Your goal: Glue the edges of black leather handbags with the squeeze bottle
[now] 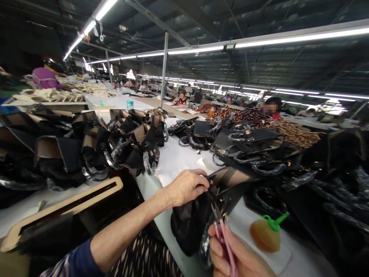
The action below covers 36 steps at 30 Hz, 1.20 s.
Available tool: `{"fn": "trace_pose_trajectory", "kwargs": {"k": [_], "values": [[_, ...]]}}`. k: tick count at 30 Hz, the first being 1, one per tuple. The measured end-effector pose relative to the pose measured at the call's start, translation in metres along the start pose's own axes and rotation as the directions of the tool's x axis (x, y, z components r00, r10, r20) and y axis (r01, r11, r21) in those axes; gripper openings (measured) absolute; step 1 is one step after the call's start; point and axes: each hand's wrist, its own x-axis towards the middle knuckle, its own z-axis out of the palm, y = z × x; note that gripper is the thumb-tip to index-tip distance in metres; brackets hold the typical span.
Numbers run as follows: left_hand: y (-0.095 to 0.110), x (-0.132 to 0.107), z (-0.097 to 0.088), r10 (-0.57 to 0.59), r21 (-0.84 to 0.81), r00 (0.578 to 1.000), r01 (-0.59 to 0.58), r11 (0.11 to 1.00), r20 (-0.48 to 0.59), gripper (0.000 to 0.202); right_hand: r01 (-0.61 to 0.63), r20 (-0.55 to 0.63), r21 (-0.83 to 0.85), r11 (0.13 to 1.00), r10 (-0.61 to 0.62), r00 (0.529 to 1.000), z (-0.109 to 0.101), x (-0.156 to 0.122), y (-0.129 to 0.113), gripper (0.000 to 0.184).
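Observation:
My left hand (186, 187) is closed on the upper edge of a black handbag (201, 215) that hangs over the front edge of the white worktable (175, 157). The bag's brown-lined flap (230, 177) stands open. My right hand (239, 256) grips small pink-handled snips (221, 231), their blades pointing up at the bag's metal fitting just below the flap. An orange bottle with a green spout (266, 232) sits on the table right beside my right hand.
Several black handbags with wrapped handles (129, 148) pile up on the left, and more lie on the right (248, 148). A wooden slotted board (66, 206) lies at lower left. Brown chains (288, 129) heap behind. Other workers sit at far tables (183, 97).

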Motion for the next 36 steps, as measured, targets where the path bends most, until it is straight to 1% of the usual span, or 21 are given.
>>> {"fn": "trace_pose_trajectory", "kwargs": {"k": [4, 9, 11, 14, 20, 25, 31, 34, 36], "values": [[0.002, -0.002, -0.002, -0.017, -0.054, 1.000, 0.017, 0.998, -0.013, 0.015, -0.050, 0.026, 0.084, 0.995, 0.048, 0.999, 0.007, 0.005, -0.001, 0.026], [0.005, -0.005, -0.005, -0.049, -0.131, 0.998, 0.044, 0.990, -0.031, 0.014, 0.046, -0.009, 0.144, 0.989, -0.045, 0.999, 0.017, 0.009, 0.000, 0.025], [0.005, -0.006, -0.004, -0.054, -0.162, 0.997, 0.044, 0.986, -0.059, 0.013, 0.049, -0.004, 0.156, 0.987, -0.049, 0.999, 0.019, 0.011, 0.001, 0.026], [0.005, -0.008, -0.001, -0.059, -0.212, 0.994, 0.040, 0.976, -0.086, 0.012, 0.052, 0.011, 0.161, 0.986, -0.054, 0.998, 0.018, 0.014, 0.001, 0.027], [0.004, -0.011, 0.001, -0.056, -0.270, 0.992, 0.024, 0.962, -0.113, 0.012, 0.118, 0.068, 0.145, 0.982, -0.129, 0.989, 0.013, 0.020, -0.001, 0.025], [0.003, -0.013, 0.003, -0.057, -0.288, 0.993, 0.026, 0.957, -0.102, 0.013, 0.130, 0.064, 0.114, 0.985, -0.138, 0.988, 0.011, 0.022, -0.002, 0.025], [0.004, -0.014, 0.008, -0.085, -0.391, 0.989, 0.031, 0.920, -0.124, 0.014, 0.146, 0.060, 0.101, 0.984, -0.153, 0.986, 0.006, 0.025, 0.000, 0.023], [0.005, -0.014, 0.010, -0.092, -0.396, 0.989, 0.039, 0.917, -0.115, 0.014, 0.158, 0.060, 0.099, 0.983, -0.164, 0.985, 0.006, 0.022, -0.001, 0.022], [0.003, -0.014, 0.010, -0.122, -0.394, 0.986, 0.066, 0.917, -0.117, 0.013, 0.197, 0.038, 0.097, 0.976, -0.201, 0.979, 0.009, 0.017, -0.007, 0.023]]}}
